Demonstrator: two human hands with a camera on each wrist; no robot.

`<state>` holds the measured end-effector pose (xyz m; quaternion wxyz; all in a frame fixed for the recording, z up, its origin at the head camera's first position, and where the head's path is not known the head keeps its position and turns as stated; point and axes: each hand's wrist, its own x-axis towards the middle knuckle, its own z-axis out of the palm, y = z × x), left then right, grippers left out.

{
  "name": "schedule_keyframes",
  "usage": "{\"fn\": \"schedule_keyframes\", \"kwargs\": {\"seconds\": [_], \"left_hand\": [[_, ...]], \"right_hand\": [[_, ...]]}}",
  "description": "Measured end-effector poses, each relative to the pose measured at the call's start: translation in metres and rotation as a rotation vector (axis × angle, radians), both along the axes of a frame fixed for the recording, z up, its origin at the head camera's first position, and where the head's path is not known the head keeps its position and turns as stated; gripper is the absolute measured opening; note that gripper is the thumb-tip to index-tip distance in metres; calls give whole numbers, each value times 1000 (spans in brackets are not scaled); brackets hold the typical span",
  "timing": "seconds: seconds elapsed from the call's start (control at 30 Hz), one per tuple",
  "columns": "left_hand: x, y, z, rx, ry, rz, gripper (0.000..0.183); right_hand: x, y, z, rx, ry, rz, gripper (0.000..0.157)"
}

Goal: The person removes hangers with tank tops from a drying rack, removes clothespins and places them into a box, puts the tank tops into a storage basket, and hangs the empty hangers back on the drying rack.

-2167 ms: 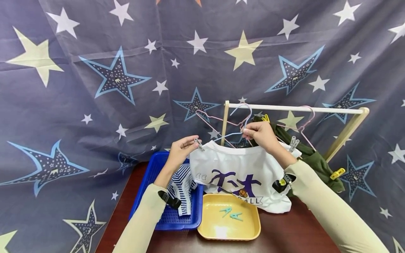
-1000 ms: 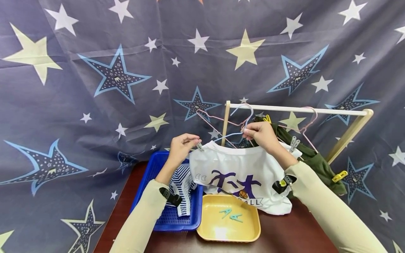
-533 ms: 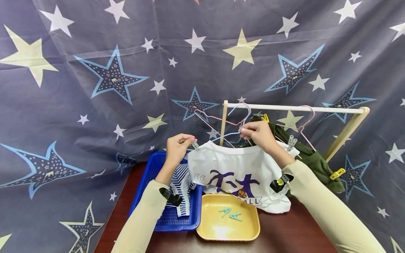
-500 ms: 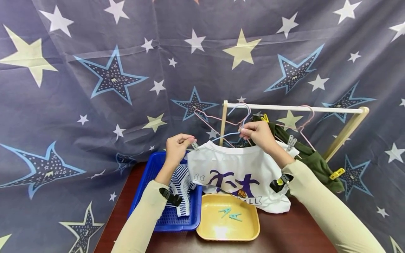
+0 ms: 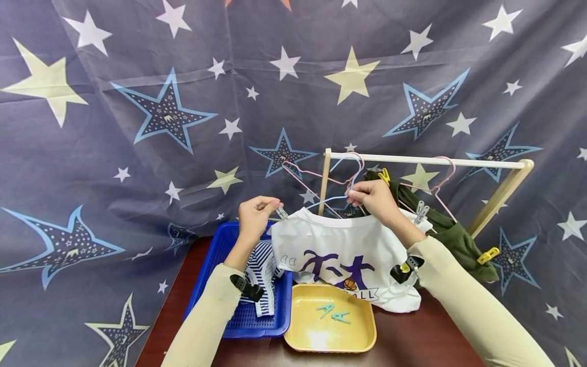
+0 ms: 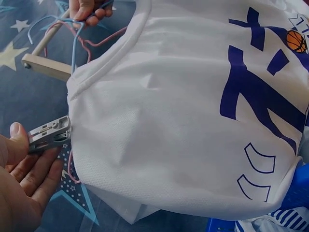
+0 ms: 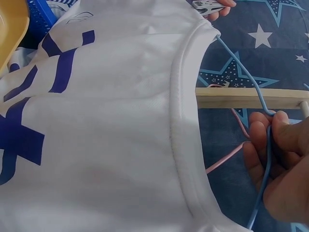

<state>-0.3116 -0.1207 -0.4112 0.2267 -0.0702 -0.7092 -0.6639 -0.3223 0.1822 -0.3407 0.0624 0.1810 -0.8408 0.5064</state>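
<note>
A white T-shirt [image 5: 339, 239] with a purple print hangs on a blue hanger [image 5: 354, 171]. My right hand [image 5: 373, 199] pinches that hanger at the base of its hook, seen closely in the right wrist view. At the shirt's left shoulder, my left hand [image 5: 254, 216] pinches a grey clothespin [image 6: 50, 133] between thumb and fingers; the pin's tip meets the shirt's edge. Grey clothespins [image 5: 421, 211] sit on the opposite shoulder. Most of the hanger's arms are hidden inside the shirt.
A wooden rack [image 5: 426, 161] behind carries pink hangers [image 5: 442, 178], one with a dark green garment [image 5: 463, 250] and yellow clothespins [image 5: 488, 255]. In front stand a blue basket [image 5: 229, 329] with striped clothing [image 5: 261, 278] and a yellow tray [image 5: 330, 344] holding teal clothespins [image 5: 340, 317].
My left hand has shifted slightly left with the clothespin at the shirt's shoulder. The right hand keeps its pinch on the hanger, and the whole view has shifted a little.
</note>
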Motion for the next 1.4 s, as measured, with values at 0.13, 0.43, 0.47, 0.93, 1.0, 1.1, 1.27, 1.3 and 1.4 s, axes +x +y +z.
{"fn": "schedule_keyframes", "kwargs": {"seconds": [0.13, 0.43, 0.47, 0.93, 1.0, 1.1, 1.27, 1.3, 1.4], "left_hand": [[2, -1, 1, 9, 5, 19, 11], [7, -1, 7, 2, 7, 1, 15], [9, -1, 9, -9, 2, -3, 17], [29, 25, 17, -219, 18, -209, 19], [31, 29, 15, -238, 4, -294, 21], [33, 34, 7, -256, -31, -436, 24], [35, 44, -9, -283, -109, -573, 29], [35, 47, -12, -284, -122, -578, 30], [36, 54, -19, -297, -156, -576, 34]], "right_hand": [[0, 1, -2, -2, 3, 3, 17], [-1, 1, -2, 23, -10, 3, 17], [-2, 1, -3, 32, -5, 6, 17], [-5, 0, 19, 233, 59, 80, 17], [-5, 0, 21, 253, 58, 84, 16], [-5, 0, 21, 266, 52, 93, 16], [-4, 0, 19, 265, 56, 103, 16], [-4, 0, 19, 267, 59, 100, 16], [-3, -1, 20, 274, 65, 96, 17]]}}
